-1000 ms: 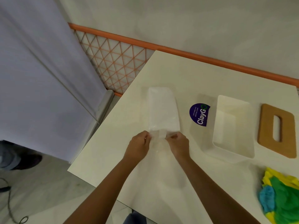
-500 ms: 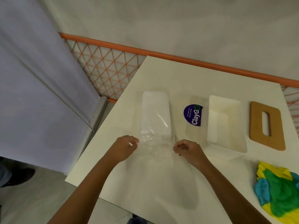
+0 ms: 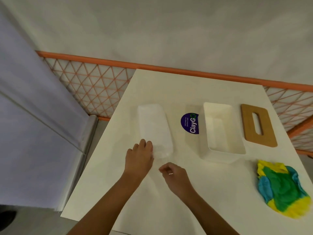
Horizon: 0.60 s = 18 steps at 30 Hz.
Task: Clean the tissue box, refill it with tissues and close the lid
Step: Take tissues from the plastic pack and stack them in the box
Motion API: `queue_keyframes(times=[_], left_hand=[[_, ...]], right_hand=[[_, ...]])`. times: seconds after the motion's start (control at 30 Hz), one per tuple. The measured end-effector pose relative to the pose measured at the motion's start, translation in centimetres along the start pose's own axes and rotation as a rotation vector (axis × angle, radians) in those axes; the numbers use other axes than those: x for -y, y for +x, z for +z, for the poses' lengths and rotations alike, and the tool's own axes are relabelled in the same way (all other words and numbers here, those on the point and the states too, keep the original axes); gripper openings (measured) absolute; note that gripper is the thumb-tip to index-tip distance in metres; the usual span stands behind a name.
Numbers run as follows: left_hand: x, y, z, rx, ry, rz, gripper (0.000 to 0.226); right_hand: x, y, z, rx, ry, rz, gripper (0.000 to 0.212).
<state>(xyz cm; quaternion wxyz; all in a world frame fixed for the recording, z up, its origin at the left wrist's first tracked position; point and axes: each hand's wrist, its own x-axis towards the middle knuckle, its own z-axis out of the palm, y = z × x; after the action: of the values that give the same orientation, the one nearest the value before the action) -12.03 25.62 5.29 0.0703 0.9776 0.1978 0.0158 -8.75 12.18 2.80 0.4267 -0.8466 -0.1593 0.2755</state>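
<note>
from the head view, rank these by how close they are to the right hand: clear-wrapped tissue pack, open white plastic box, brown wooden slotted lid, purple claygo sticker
From the right hand, nearest first:
1. Clear-wrapped tissue pack, just ahead and left, by the left hand.
2. Purple ClayGo sticker, ahead, between pack and box.
3. Open white plastic box, ahead and right; close to the sticker's rank.
4. Brown wooden slotted lid, farthest right.
</note>
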Motion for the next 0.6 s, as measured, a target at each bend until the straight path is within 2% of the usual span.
queue_keyframes(times=[0.03, 0.13, 0.23, 0.37, 0.47, 0.6], left_hand=[[0.4, 0.3, -0.3, -0.028, -0.015, 0.024, 0.031], [1.1, 0.8, -0.9, 0.023, -0.105, -0.002, 0.011], [1.8, 0.8, -0.9, -0.006, -0.157, 0.001, 0.013], [1.1, -0.8, -1.2, 0.103, -0.223, -0.008, 0.011], [-1.1, -2.2, -1.2, 0.188, -0.296, 0.031, 0.005], [-4.6, -2.2, -0.7, 0.289, -0.448, 0.091, 0.015]], right_hand=[[0.3, 0.3, 0.3, -0.028, 0.014, 0.018, 0.019], [1.0, 1.2, 0.6, -0.098, 0.080, 0.080, 0.027], [1.0, 1.8, 0.1, -0.142, 0.046, 0.057, 0.031], [0.2, 2.2, -1.3, -0.172, -0.010, 0.045, 0.030], [-0.7, 2.0, -2.6, -0.207, 0.040, 0.073, 0.029], [-1.9, 1.7, -4.9, -0.241, 0.147, 0.162, 0.035]])
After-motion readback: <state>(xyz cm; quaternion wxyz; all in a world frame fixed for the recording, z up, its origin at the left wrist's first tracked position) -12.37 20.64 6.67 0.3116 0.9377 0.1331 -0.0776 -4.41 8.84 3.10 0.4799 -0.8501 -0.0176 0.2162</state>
